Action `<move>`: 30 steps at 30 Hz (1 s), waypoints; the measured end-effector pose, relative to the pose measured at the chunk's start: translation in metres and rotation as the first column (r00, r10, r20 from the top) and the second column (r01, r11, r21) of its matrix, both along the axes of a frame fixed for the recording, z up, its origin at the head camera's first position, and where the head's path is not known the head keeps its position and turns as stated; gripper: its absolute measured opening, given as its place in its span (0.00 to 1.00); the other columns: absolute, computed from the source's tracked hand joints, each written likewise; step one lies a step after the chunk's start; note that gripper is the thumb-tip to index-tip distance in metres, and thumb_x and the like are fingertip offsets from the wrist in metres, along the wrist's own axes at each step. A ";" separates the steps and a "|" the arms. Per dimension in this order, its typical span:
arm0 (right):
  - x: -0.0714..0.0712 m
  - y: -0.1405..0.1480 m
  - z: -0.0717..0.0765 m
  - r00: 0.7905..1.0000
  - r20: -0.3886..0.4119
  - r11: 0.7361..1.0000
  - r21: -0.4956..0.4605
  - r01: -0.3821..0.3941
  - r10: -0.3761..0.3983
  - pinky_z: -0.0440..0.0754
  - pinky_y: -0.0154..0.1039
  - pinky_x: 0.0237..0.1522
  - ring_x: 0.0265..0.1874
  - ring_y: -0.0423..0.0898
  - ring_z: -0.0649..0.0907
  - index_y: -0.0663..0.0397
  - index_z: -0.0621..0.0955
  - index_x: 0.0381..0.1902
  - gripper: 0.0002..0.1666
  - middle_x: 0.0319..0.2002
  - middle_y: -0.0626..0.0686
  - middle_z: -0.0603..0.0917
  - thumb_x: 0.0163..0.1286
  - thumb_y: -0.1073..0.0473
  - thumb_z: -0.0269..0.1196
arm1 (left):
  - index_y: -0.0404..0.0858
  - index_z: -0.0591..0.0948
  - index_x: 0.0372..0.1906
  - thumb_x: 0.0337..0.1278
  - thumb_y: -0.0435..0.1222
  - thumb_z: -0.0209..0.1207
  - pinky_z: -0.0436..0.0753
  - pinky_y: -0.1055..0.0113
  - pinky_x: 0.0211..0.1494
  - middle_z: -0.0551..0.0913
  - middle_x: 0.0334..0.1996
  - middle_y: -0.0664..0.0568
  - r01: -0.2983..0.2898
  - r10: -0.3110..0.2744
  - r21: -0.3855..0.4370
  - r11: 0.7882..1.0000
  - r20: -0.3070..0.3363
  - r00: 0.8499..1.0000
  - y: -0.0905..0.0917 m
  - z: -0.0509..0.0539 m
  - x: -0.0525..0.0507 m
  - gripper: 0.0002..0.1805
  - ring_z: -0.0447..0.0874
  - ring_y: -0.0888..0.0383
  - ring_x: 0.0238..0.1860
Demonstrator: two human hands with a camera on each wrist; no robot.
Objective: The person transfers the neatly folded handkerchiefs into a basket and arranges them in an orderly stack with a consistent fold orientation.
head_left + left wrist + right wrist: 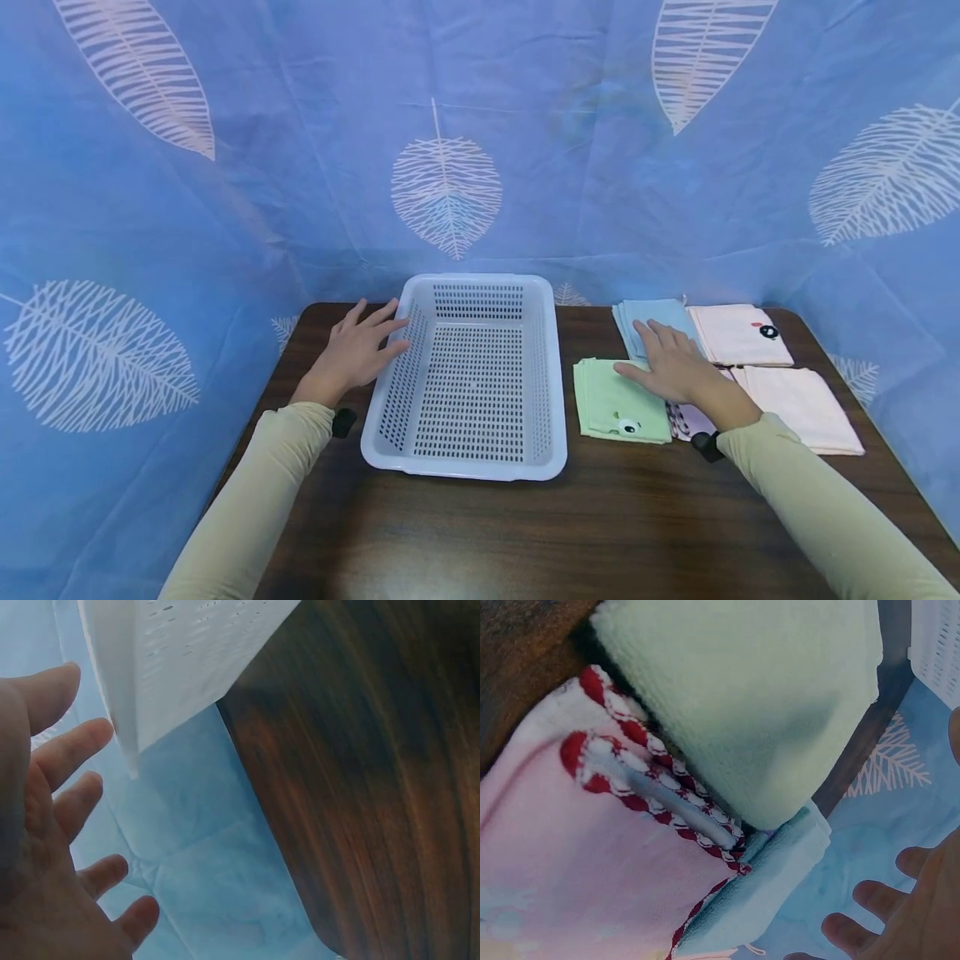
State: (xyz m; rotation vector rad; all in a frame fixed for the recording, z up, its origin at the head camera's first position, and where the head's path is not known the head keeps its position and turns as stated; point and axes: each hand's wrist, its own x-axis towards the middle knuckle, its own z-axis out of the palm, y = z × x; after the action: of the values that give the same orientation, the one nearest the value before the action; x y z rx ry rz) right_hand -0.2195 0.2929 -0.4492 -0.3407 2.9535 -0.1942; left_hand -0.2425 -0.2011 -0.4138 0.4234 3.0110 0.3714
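Note:
In the head view a white perforated basket (471, 471) stands on the table, its inside bare. My left hand (351, 354) is at its left rim with fingers spread, holding nothing; the left wrist view shows the fingers beside the basket's wall (180, 667), and whether they touch it I cannot tell. My right hand (675, 367) hovers, fingers extended, over folded cloths: a green one (611, 400), a blue one (637, 312) and a purple one (693, 422) partly hidden by the hand. Two pale pink cloths (735, 333) lie to their right.
The dark wooden table (480, 533) extends toward me in front of the basket and cloths. Behind it and at the sides hangs a blue curtain (322, 167) with white leaf prints.

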 end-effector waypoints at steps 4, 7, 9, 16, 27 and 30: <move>0.002 0.001 -0.001 1.000 -0.001 1.000 -0.013 0.004 -0.004 0.54 0.74 0.73 0.75 0.76 0.55 0.67 0.49 0.80 0.58 0.77 0.76 0.52 0.75 0.26 0.48 | 0.52 0.68 0.77 0.77 0.56 0.47 0.47 0.27 0.77 0.51 0.84 0.54 0.014 -0.014 0.009 1.000 0.005 1.000 -0.002 -0.003 -0.002 0.30 0.37 0.35 0.84; 0.003 0.001 -0.001 1.000 0.008 1.000 -0.030 0.008 -0.008 0.52 0.74 0.74 0.76 0.76 0.53 0.67 0.48 0.80 0.58 0.78 0.75 0.51 0.75 0.26 0.47 | 0.52 0.68 0.77 0.78 0.56 0.46 0.47 0.25 0.76 0.51 0.84 0.55 0.017 -0.017 0.030 0.999 0.020 1.000 -0.003 -0.006 -0.002 0.30 0.37 0.36 0.84; 0.004 0.000 -0.002 1.000 0.016 0.999 -0.036 0.012 -0.011 0.52 0.75 0.74 0.76 0.76 0.52 0.66 0.47 0.81 0.59 0.78 0.75 0.50 0.75 0.25 0.46 | 0.52 0.68 0.77 0.78 0.56 0.46 0.46 0.25 0.76 0.50 0.84 0.55 0.014 -0.015 0.051 0.999 0.033 0.999 -0.005 -0.008 -0.003 0.29 0.37 0.37 0.84; 0.008 -0.002 -0.004 1.000 0.013 0.999 -0.033 0.007 -0.007 0.53 0.74 0.74 0.76 0.76 0.54 0.66 0.49 0.81 0.59 0.78 0.74 0.51 0.74 0.24 0.45 | 0.50 0.68 0.77 0.81 0.49 0.44 0.46 0.23 0.75 0.54 0.83 0.53 0.036 -0.039 0.121 0.992 0.021 0.999 -0.010 -0.014 -0.003 0.26 0.39 0.37 0.84; 0.017 -0.006 -0.006 1.000 -0.012 0.999 -0.040 0.016 -0.016 0.55 0.73 0.73 0.75 0.76 0.56 0.67 0.50 0.80 0.56 0.78 0.75 0.52 0.77 0.28 0.45 | 0.51 0.67 0.77 0.82 0.43 0.43 0.45 0.25 0.76 0.56 0.82 0.55 0.096 -0.095 0.176 0.980 -0.013 0.995 -0.019 -0.025 -0.002 0.25 0.42 0.39 0.84; 0.019 -0.007 -0.005 1.000 -0.015 0.999 -0.050 0.021 -0.022 0.55 0.74 0.73 0.75 0.77 0.55 0.67 0.50 0.80 0.54 0.78 0.76 0.52 0.78 0.29 0.45 | 0.52 0.66 0.78 0.82 0.44 0.42 0.44 0.26 0.77 0.56 0.83 0.55 0.106 -0.107 0.195 0.975 -0.007 0.994 -0.020 -0.029 -0.004 0.25 0.42 0.38 0.83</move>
State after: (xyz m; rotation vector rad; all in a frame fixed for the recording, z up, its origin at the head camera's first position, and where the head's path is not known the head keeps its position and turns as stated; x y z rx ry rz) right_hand -0.2004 0.2854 -0.4537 -0.3182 2.9732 -0.2695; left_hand -0.2461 -0.2210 -0.4424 0.5955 2.9426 0.6613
